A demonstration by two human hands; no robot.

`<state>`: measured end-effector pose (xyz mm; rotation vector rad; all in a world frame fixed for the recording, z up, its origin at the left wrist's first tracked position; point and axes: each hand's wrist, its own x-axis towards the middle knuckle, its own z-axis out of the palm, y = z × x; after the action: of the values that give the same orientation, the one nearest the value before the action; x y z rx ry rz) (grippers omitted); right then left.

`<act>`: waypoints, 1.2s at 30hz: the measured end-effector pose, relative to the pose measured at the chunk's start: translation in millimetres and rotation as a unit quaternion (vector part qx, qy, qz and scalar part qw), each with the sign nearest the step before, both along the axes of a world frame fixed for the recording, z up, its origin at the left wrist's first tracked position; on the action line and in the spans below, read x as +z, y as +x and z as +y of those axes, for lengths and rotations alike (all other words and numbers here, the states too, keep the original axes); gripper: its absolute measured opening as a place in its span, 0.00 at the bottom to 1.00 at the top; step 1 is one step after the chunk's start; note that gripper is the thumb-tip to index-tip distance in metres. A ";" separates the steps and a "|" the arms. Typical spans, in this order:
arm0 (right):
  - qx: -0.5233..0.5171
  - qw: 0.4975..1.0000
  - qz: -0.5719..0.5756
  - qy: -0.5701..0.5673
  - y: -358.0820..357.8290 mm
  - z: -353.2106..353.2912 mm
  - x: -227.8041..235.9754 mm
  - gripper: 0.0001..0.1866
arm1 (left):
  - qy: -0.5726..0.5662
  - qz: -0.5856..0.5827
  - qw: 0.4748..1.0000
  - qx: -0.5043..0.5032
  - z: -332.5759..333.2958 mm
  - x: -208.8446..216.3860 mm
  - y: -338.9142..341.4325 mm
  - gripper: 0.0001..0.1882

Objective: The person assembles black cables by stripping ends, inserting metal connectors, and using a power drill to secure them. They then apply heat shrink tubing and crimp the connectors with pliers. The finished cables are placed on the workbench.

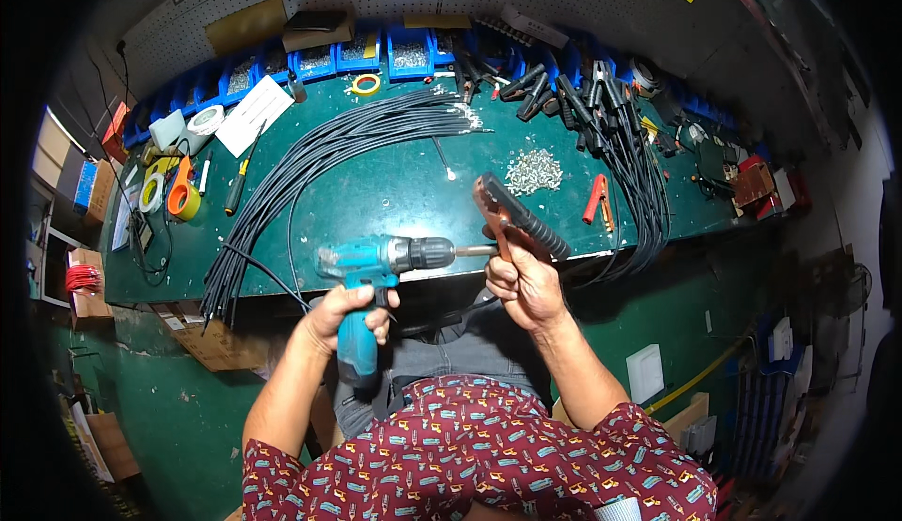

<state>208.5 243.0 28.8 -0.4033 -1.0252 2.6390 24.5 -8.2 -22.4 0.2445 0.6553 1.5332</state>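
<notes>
My left hand (338, 319) is wrapped round the grip of a teal cordless drill (359, 352), which points to the right over the bench's front edge. The drill's long bit (474, 250) reaches the side of a black battery clamp (537, 226) with copper-coloured metal. My right hand (532, 294) grips that clamp, which is tilted up and to the left. Whether the bit is seated on a screw there cannot be made out. A heap of small metal parts (534, 171) lies just beyond the clamp. To its right is a red-handled clamp (595, 198).
A thick bundle of black cables (310, 145) curves across the left of the green bench (366, 203). More black clamps with cables (634, 164) lie at the right. Blue bins (411, 61) line the back. A screwdriver (236, 190) and tape rolls (184, 202) sit at the left.
</notes>
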 end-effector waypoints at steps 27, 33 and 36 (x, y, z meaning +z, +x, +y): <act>-0.176 0.965 -0.027 0.190 20.0 64.3 -3.0 0.19 | -0.152 0.852 0.498 0.054 146.9 6.8 -27.3 0.21; -0.168 0.978 -0.037 0.118 42.7 67.2 5.2 0.14 | -0.054 0.838 0.541 -0.042 269.4 -17.2 55.9 0.23; -0.181 0.968 -0.042 0.169 54.1 69.5 4.8 0.15 | -0.086 0.878 0.427 -0.200 301.0 -20.7 70.7 0.24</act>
<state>262.6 312.4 33.7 -0.5658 -1.2643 2.0954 95.2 292.8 -43.1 1.8215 2.1107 0.1032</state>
